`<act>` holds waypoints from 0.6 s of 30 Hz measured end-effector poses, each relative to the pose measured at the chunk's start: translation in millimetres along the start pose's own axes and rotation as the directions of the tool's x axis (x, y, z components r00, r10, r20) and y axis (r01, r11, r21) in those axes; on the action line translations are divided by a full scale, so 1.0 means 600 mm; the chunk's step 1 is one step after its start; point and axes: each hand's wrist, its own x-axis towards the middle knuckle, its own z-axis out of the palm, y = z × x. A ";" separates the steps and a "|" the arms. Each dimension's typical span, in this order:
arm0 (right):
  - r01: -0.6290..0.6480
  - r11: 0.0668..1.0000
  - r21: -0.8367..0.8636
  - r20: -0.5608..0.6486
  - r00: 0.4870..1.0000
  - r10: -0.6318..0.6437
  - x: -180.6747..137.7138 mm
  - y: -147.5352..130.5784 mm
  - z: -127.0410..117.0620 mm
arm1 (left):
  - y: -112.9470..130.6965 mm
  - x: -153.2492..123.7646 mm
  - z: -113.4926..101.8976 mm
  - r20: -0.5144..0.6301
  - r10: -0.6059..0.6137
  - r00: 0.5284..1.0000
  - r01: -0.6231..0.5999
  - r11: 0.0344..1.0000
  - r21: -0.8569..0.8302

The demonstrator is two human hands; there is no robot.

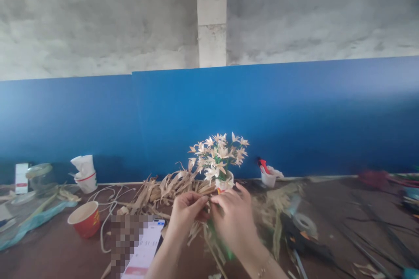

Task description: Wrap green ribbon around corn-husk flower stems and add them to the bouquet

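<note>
Just in front of a bunch of pale cream star-shaped flowers (pixel 222 153) in a white cup (pixel 230 178), both hands meet at the fingertips. My left hand (pixel 189 210) is closed in a pinch, thumb against forefinger. Close beside it, my right hand (pixel 235 216) pinches too, with its outer fingers lifted. Whatever lies between the fingertips is too small and blurred to name. Below the right hand is a blurred green strip (pixel 225 244). Dry tan husks (pixel 163 189) are heaped behind and left of the hands.
A lit phone (pixel 144 248) lies by my left forearm. Further left are a red paper cup (pixel 85 220), a white cable (pixel 113 200) and a white cup with tissue (pixel 87 181). To the right are a tape roll (pixel 305 224) and a small cup with a red-handled tool (pixel 268 178).
</note>
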 end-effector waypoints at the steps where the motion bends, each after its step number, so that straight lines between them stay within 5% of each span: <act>1: 0.018 1.000 -0.006 -0.032 0.999 -0.018 -0.001 0.001 0.002 | 0.000 0.001 0.000 0.021 -0.025 0.999 0.026 0.999 -0.047; 6: -0.006 0.999 0.040 0.010 1.000 0.006 0.003 -0.002 -0.007 | 0.010 -0.001 -0.006 0.101 -0.045 0.994 0.061 0.986 -0.156; 10: -0.230 0.959 0.163 0.216 0.957 0.193 0.013 -0.004 -0.017 | 0.022 -0.007 -0.010 0.094 0.059 0.994 -0.058 0.998 -0.019; 13: -0.550 0.760 0.346 0.504 0.792 0.344 0.017 0.005 -0.018 | 0.027 -0.013 -0.013 0.144 0.132 0.981 -0.149 0.982 0.116; 16: -0.776 0.458 0.434 0.727 0.602 0.331 0.017 0.017 -0.017 | 0.027 -0.018 -0.013 0.202 0.153 0.967 -0.192 0.963 0.191; 18: -0.822 0.375 0.428 0.766 0.550 0.332 0.017 0.023 -0.018 | 0.025 -0.018 -0.013 0.214 0.165 0.963 -0.212 0.952 0.219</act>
